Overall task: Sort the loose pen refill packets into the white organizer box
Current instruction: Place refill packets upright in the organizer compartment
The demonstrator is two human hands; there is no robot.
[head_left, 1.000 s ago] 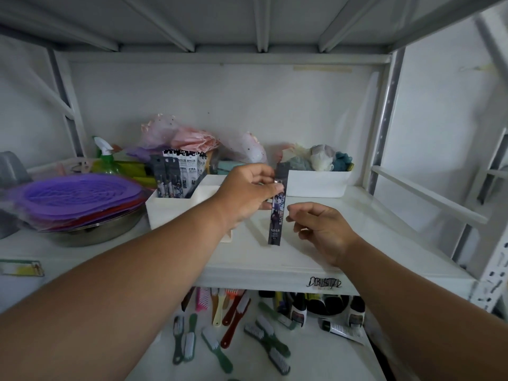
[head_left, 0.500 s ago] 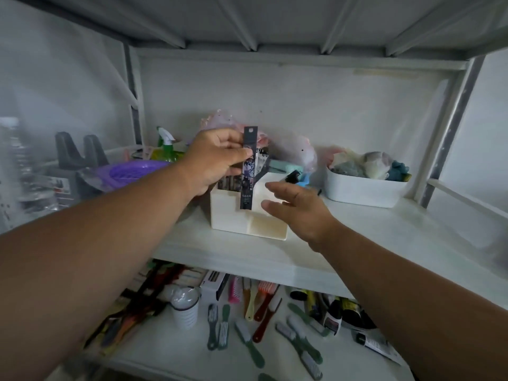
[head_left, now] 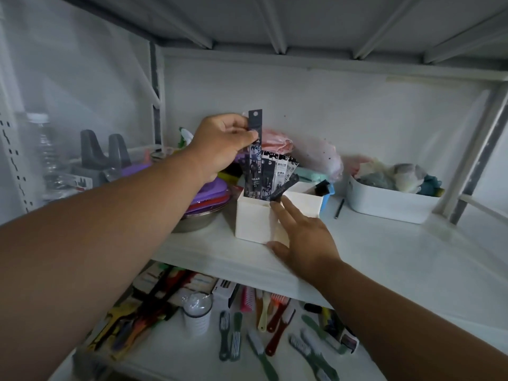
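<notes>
Packet [head_left: 254,149] pinched upright in my left hand [head_left: 222,145], aimed into box [head_left: 255,221]; right hand [head_left: 302,237], fingers relaxed, steadies the box against tipping.

A stockroom or small shop's storage corner, by the look of it: white metal shelving [head_left: 384,251] with slotted uprights [head_left: 11,149], many unsold-looking brushes [head_left: 277,325] spread on the lower shelf at 6 o'clock, stacked plastic basins [head_left: 209,196] at 9 o'clock, a bin of soft goods [head_left: 390,204] at 3 o'clock.
</notes>
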